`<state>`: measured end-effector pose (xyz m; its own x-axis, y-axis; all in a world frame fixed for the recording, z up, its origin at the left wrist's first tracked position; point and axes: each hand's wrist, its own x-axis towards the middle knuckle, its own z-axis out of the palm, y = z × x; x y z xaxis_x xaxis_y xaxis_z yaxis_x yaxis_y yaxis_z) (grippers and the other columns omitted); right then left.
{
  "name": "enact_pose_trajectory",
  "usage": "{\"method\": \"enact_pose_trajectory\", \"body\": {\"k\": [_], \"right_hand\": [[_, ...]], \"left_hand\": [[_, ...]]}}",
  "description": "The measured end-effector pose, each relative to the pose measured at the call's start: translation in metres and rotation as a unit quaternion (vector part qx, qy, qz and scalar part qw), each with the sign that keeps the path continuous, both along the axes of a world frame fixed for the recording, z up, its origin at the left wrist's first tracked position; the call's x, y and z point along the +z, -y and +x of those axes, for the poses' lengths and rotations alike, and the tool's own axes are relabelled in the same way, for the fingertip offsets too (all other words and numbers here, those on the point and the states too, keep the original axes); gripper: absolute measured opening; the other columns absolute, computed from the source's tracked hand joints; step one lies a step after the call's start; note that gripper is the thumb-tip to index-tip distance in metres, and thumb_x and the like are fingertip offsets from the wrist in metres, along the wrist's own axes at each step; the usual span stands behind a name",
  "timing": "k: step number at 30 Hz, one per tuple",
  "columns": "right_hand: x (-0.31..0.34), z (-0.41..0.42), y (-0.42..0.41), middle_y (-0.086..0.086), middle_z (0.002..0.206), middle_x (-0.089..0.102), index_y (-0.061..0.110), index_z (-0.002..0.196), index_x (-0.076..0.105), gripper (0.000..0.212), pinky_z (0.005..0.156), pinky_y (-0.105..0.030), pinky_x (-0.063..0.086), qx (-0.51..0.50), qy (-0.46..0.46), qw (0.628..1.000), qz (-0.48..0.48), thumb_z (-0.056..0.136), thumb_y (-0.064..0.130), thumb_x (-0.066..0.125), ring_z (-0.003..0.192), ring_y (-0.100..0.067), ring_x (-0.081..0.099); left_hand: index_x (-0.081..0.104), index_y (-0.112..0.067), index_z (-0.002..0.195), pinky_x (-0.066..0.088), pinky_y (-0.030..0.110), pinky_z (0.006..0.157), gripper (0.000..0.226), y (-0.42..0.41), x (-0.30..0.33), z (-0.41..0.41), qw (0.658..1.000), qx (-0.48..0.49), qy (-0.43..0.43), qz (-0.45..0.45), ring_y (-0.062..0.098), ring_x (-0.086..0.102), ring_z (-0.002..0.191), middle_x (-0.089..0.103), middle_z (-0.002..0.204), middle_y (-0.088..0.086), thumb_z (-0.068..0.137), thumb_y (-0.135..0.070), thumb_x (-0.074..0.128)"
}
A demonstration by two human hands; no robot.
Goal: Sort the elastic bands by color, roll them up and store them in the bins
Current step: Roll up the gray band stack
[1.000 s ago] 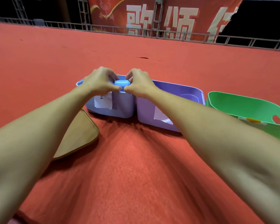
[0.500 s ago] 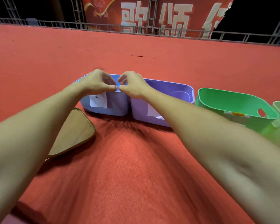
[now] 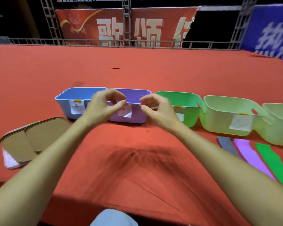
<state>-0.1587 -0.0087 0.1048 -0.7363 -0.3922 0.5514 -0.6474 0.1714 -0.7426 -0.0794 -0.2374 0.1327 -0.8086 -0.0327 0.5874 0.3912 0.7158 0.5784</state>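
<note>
Both our left hand (image 3: 103,106) and right hand (image 3: 155,106) hang loosely curled, holding nothing, before the blue plastic bin (image 3: 69,97). At four o'clock, grey (image 3: 226,145), purple (image 3: 250,156) and green flat elastic bands (image 3: 273,162) lie unrolled, so we judge most sorting remains.

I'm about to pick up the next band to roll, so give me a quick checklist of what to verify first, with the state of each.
1. Left hand free: ok, fingers curled loosely, holding nothing.
2. Right hand free: ok, nothing held.
3. Bands left to roll: ok, a grey band, a purple band and a green band lie flat on the right.
4. Matching bins open: ok for the purple bin and green bin; no grey bin visible.
5. Blue roll stored in the blue bin: cannot tell, its inside is hidden.
</note>
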Motion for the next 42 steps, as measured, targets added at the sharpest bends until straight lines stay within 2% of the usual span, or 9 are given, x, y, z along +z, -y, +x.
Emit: {"method": "enact_pose_trajectory", "body": {"k": [4,9,11,14,19,26,32,37,42], "right_hand": [[-0.012,0.048,-0.088,0.000,0.097,0.079,0.011,0.103,0.073,0.013,0.080,-0.023,0.055,-0.046,0.003,0.998,-0.043,0.093,0.002,0.073,0.089,-0.014,0.074],[-0.041,0.097,-0.180,-0.004,0.089,0.078,0.016,0.102,0.072,0.011,0.077,-0.044,0.059,-0.097,0.048,0.988,-0.112,0.092,0.011,0.073,0.082,-0.020,0.074],[-0.054,0.112,-0.211,-0.007,0.088,0.078,0.012,0.104,0.072,0.013,0.077,-0.043,0.060,-0.113,0.060,0.985,-0.117,0.094,0.005,0.071,0.081,-0.020,0.074],[-0.073,0.127,-0.254,-0.002,0.088,0.078,0.015,0.104,0.073,0.021,0.077,-0.038,0.059,-0.150,0.056,0.985,-0.065,0.094,-0.002,0.070,0.080,-0.015,0.074],[-0.101,0.142,-0.317,0.011,0.094,0.076,0.028,0.102,0.071,0.023,0.079,-0.036,0.060,-0.209,0.043,0.976,0.047,0.093,0.007,0.069,0.087,-0.014,0.075],[-0.124,0.160,-0.366,0.022,0.096,0.066,0.035,0.099,0.066,0.011,0.081,-0.041,0.055,-0.244,0.014,0.933,0.263,0.089,0.034,0.062,0.095,-0.008,0.059],[-0.126,0.166,-0.369,0.017,0.094,0.063,0.034,0.097,0.063,0.028,0.083,-0.039,0.053,-0.225,0.057,0.909,0.346,0.077,0.045,0.047,0.094,-0.010,0.057],[-0.126,0.164,-0.368,0.014,0.095,0.059,0.035,0.095,0.059,0.024,0.081,-0.036,0.050,-0.217,0.074,0.901,0.368,0.073,0.046,0.058,0.094,-0.012,0.055],[-0.128,0.164,-0.366,0.016,0.099,0.058,0.036,0.099,0.060,0.023,0.082,-0.034,0.048,-0.222,0.081,0.901,0.364,0.081,0.040,0.075,0.097,-0.011,0.056]], "left_hand": [[0.074,-0.019,0.095,0.053,0.027,0.076,0.009,-0.095,-0.016,0.029,0.998,-0.052,-0.035,0.008,0.014,0.071,0.083,0.077,0.090,-0.005,0.095,-0.010,0.076],[0.072,-0.018,0.092,0.048,0.026,0.064,0.010,-0.206,-0.050,0.055,0.988,-0.132,-0.039,0.068,0.014,0.069,0.077,0.074,0.086,-0.006,0.095,-0.010,0.076],[0.072,-0.020,0.091,0.048,0.029,0.061,0.013,-0.244,-0.069,0.061,0.983,-0.160,-0.026,0.082,0.015,0.069,0.078,0.075,0.087,-0.007,0.094,-0.008,0.076],[0.072,-0.022,0.092,0.049,0.031,0.061,0.009,-0.291,-0.099,0.066,0.977,-0.189,-0.003,0.101,0.014,0.069,0.077,0.074,0.087,-0.008,0.094,-0.014,0.074],[0.071,-0.025,0.093,0.052,0.031,0.067,0.003,-0.348,-0.139,0.067,0.970,-0.222,0.055,0.085,0.011,0.069,0.077,0.074,0.089,-0.012,0.091,-0.024,0.068],[0.065,-0.041,0.108,0.055,0.041,0.083,0.026,-0.375,-0.182,0.060,0.967,-0.213,0.101,-0.100,-0.001,0.062,0.099,0.067,0.108,-0.027,0.085,-0.053,0.069],[0.063,-0.040,0.109,0.050,0.035,0.067,0.027,-0.379,-0.188,0.058,0.959,-0.211,0.029,-0.186,0.004,0.057,0.103,0.057,0.109,-0.018,0.088,-0.058,0.065],[0.066,-0.029,0.100,0.036,0.030,0.046,0.025,-0.381,-0.185,0.045,0.914,-0.212,-0.088,-0.335,0.019,0.061,0.077,0.060,0.097,-0.006,0.093,-0.053,0.063],[0.068,-0.023,0.095,0.038,0.033,0.044,0.021,-0.379,-0.178,0.041,0.879,-0.211,-0.144,-0.403,0.022,0.062,0.069,0.063,0.091,-0.001,0.097,-0.042,0.060]]}}
